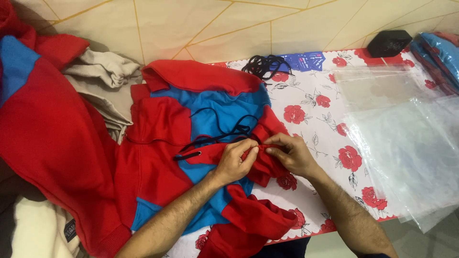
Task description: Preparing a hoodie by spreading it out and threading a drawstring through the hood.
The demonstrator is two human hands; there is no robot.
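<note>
Two bare forearms enter from the lower edge of the head view. Both forearms are uncovered from wrist to elbow and carry visible dark hair. The left hand [235, 160] and the right hand [292, 154] are bare: no gloves, rings, watch or wristband show. Fingernails are short and unpainted where visible. At the bottom edge, near the right elbow, a narrow strip of dark fabric shows; whether it is a sleeve hem cannot be determined.
</note>
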